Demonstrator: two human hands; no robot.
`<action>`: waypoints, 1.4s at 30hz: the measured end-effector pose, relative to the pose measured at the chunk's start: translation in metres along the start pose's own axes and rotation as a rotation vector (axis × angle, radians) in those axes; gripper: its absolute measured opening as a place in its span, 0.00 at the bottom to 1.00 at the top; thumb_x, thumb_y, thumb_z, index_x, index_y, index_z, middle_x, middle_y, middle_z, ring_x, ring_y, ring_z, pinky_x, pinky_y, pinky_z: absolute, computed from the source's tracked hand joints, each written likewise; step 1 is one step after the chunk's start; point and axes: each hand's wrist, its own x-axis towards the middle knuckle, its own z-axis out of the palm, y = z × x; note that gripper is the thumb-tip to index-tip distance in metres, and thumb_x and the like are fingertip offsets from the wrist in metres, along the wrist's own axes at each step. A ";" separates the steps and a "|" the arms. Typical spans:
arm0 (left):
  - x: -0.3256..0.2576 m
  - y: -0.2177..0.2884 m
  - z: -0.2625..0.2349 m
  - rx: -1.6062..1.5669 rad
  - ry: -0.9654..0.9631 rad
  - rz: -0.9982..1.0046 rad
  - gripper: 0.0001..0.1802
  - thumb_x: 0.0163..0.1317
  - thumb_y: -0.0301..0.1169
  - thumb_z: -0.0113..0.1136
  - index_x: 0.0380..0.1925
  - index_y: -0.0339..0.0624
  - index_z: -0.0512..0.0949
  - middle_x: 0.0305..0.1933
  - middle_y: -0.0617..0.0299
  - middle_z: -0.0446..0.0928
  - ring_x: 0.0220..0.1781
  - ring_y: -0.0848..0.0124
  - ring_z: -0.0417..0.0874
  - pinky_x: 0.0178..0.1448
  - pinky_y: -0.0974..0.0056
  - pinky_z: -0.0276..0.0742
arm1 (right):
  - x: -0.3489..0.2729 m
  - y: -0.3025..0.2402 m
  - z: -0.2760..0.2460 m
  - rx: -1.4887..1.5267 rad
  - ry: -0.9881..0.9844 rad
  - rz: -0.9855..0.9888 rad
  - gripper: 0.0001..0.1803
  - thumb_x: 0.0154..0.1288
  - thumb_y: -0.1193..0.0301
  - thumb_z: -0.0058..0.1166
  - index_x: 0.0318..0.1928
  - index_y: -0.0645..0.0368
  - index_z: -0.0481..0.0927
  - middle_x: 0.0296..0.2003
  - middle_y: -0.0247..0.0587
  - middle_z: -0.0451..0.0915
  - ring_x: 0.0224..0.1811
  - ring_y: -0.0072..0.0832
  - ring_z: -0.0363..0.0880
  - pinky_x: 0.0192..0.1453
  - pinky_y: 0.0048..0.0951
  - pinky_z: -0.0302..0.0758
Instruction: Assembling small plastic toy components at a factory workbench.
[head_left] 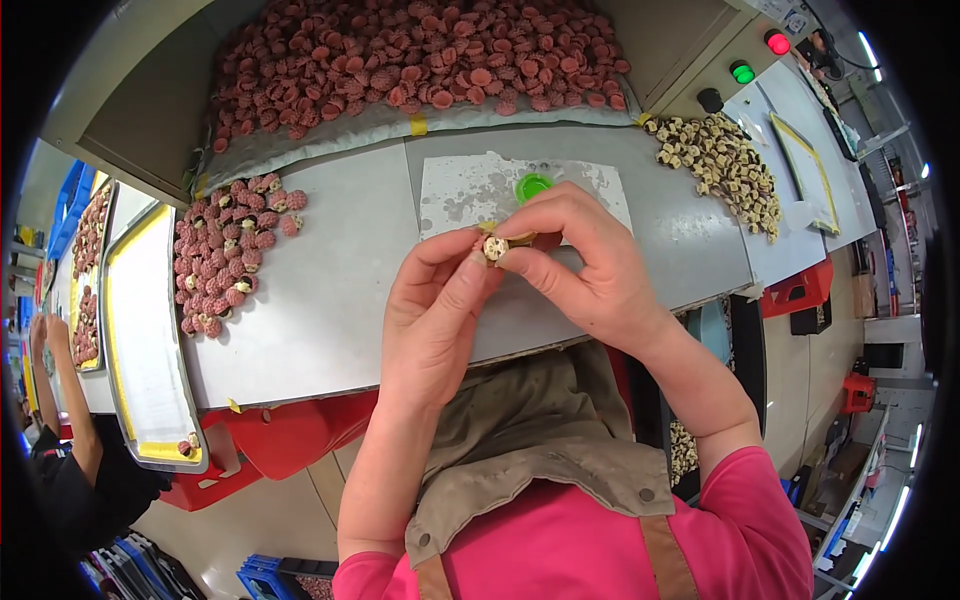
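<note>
Above the table my two hands meet, fingertips close together. My left hand (435,300) pinches a small cream piece with dark spots (495,249) between thumb and fingers; a hint of pink shows beside it. Close against that piece, my right hand (585,265) is closed with thumb and forefinger bent round a thin yellowish-brown strip (521,240), mostly covered by the fingers. Behind the hands lies a white, grey-stained sheet (450,190) with a small bright green round dish or lid (533,186) on it.
Hollow pink raspberry-like shells (400,60) fill the far shelf. Filled pink pieces (225,250) lie at left, beside a yellow-edged tray (150,330). Cream-and-dark pieces (720,165) are heaped at right. Another person's arms (65,360) show at far left. Red stools (285,440) stand below.
</note>
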 end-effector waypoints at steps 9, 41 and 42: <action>-0.001 0.001 -0.001 -0.057 0.016 -0.049 0.18 0.62 0.24 0.57 0.52 0.41 0.67 0.49 0.63 0.71 0.52 0.75 0.73 0.59 0.68 0.68 | -0.006 0.001 0.005 0.018 0.028 -0.030 0.08 0.60 0.75 0.57 0.41 0.59 0.76 0.35 0.36 0.73 0.36 0.25 0.71 0.40 0.23 0.70; -0.010 -0.009 0.005 0.267 -0.075 0.111 0.18 0.59 0.18 0.57 0.49 0.37 0.67 0.47 0.58 0.73 0.49 0.72 0.77 0.55 0.68 0.72 | -0.034 0.007 -0.004 0.129 0.097 0.140 0.11 0.59 0.70 0.60 0.41 0.59 0.75 0.40 0.38 0.71 0.42 0.26 0.70 0.48 0.24 0.68; -0.011 -0.008 0.007 0.249 -0.061 0.082 0.19 0.59 0.18 0.57 0.50 0.37 0.66 0.47 0.57 0.73 0.49 0.72 0.77 0.55 0.68 0.73 | -0.036 0.009 -0.005 0.049 0.062 0.075 0.12 0.58 0.70 0.61 0.41 0.58 0.76 0.42 0.38 0.70 0.42 0.26 0.70 0.49 0.25 0.68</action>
